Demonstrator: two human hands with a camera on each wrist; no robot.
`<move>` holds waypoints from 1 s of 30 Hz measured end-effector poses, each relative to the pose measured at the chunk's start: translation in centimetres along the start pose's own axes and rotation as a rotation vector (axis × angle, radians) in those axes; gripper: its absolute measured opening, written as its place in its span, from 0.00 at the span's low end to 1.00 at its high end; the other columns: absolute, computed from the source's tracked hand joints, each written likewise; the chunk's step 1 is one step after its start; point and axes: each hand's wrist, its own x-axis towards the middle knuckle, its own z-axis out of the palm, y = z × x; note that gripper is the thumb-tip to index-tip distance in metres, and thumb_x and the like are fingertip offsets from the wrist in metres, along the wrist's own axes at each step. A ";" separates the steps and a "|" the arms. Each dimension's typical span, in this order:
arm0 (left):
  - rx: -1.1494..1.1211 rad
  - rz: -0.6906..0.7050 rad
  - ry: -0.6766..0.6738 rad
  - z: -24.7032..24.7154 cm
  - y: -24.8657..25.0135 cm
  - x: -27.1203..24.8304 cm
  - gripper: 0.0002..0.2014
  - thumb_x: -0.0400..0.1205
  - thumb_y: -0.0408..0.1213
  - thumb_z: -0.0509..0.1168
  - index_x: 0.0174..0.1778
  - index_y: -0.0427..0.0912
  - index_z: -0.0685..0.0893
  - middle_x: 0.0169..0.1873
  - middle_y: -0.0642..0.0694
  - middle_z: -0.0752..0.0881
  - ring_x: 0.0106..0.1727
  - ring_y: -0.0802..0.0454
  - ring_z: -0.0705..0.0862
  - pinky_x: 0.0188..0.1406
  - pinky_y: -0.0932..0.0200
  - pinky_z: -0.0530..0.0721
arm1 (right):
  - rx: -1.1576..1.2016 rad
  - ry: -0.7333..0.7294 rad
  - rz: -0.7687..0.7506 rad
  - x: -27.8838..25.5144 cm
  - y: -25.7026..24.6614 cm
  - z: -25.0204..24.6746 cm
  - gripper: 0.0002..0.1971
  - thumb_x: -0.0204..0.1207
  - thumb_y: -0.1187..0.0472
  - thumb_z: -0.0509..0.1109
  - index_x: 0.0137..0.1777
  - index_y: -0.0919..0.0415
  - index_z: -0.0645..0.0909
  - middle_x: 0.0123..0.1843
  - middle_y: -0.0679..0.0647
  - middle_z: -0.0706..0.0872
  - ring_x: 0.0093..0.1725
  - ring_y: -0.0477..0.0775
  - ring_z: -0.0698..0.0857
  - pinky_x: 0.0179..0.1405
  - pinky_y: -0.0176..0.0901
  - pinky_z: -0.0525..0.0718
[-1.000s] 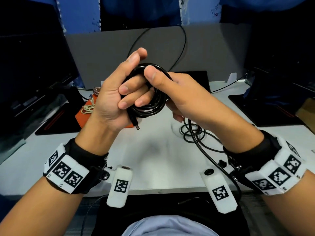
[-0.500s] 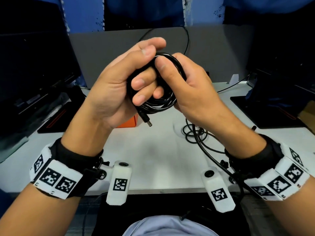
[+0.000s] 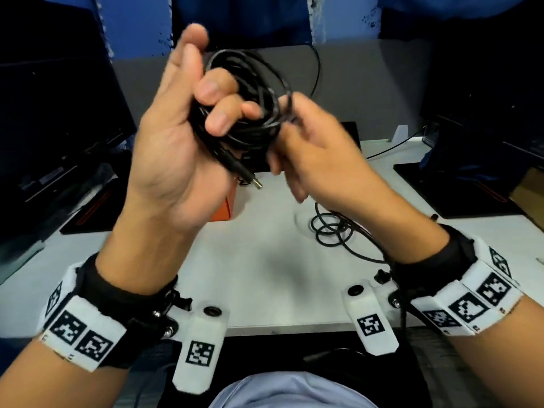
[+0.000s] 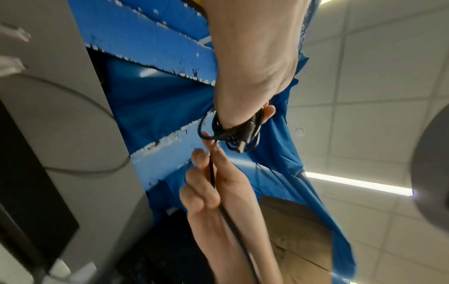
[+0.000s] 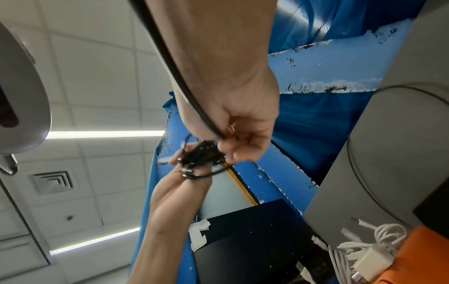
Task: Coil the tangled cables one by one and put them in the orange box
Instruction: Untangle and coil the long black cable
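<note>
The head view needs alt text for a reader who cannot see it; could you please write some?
Two raised hands work a coiled black cable: the left hand grips the loops, and the right hand pinches a strand at the coil's edge. Below, on a white table, lie more black cables and a partly hidden orange box.

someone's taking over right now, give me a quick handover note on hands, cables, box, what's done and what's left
Left hand: fingers curled round the black cable coil, raised above the desk; its plug hangs free.
Right hand: pinches a strand at the coil's right edge.
Orange box: on the desk behind the left hand, mostly hidden; white cables already lie in it.
Done: black cable nearly coiled.
Left: finish the coil, put it in the box, then coil the loose black cable on the desk.
</note>
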 end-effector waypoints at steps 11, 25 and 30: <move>1.420 -0.089 -0.168 -3.5 -0.9 0.6 0.08 0.93 0.35 0.56 0.56 0.42 0.81 0.35 0.33 0.81 0.30 0.41 0.78 0.31 0.49 0.78 | -0.275 -0.392 0.009 -0.3 -0.4 -2.5 0.09 0.88 0.63 0.69 0.46 0.63 0.83 0.29 0.45 0.80 0.22 0.42 0.72 0.24 0.35 0.72; 0.590 -0.391 -0.251 -3.6 0.6 0.5 0.19 0.85 0.37 0.62 0.74 0.42 0.76 0.22 0.54 0.65 0.15 0.64 0.63 0.26 0.61 0.75 | 0.068 -0.337 0.011 -0.1 -1.1 -4.2 0.06 0.90 0.62 0.66 0.58 0.64 0.72 0.28 0.51 0.66 0.25 0.50 0.59 0.23 0.40 0.60; 0.407 -0.357 -0.185 -3.5 -0.2 0.5 0.18 0.86 0.33 0.58 0.73 0.42 0.78 0.19 0.58 0.68 0.13 0.66 0.66 0.22 0.64 0.73 | -0.160 -0.247 0.041 -0.6 -1.5 -3.5 0.28 0.84 0.31 0.57 0.68 0.52 0.79 0.39 0.44 0.81 0.32 0.52 0.76 0.29 0.44 0.70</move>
